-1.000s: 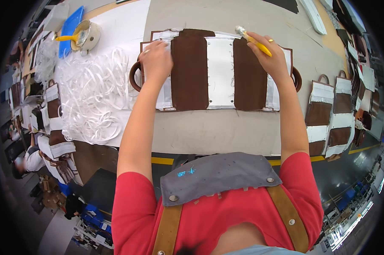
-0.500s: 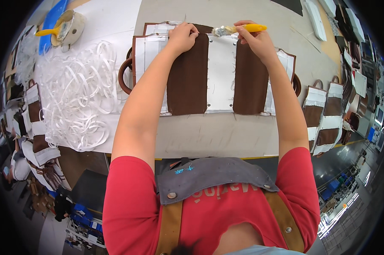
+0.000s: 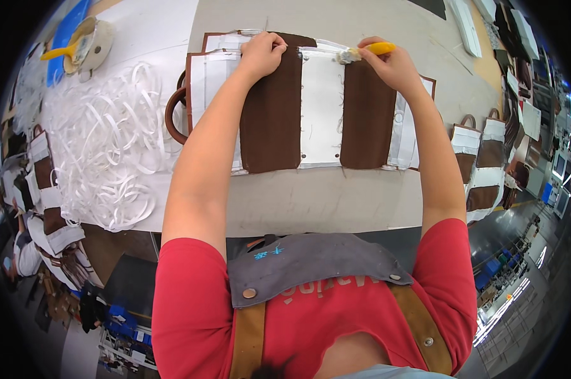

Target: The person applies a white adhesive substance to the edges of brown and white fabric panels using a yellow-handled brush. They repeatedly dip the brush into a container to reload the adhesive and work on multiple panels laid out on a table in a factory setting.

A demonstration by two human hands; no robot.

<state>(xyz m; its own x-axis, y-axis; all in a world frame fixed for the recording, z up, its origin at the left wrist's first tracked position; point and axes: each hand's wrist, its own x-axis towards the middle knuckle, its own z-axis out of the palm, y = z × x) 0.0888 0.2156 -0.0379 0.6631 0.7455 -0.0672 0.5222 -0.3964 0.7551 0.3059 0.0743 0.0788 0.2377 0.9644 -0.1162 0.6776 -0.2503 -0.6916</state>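
Note:
A brown and white bag piece lies flat on the table before me, white strips along its sides and a brown looped handle sticking out at the left. At its far edge, left of the middle, my left hand is closed, fingers pinching the edge; the fingertips are partly hidden. In my right hand is a brush with a yellow handle, held between thumb and fingers. Its whitish, caked bristles touch the far edge near where the white middle meets the right brown panel.
A heap of white ribbon strips spreads over the table's left. Beyond it, a pot holds another yellow-handled brush, beside a blue tray. More brown and white bag pieces hang at the right table edge. White bars lie far right.
The brush has slid right along the far edge, from the white middle toward the right brown panel. My left hand still holds the edge. The whole view has shifted slightly.

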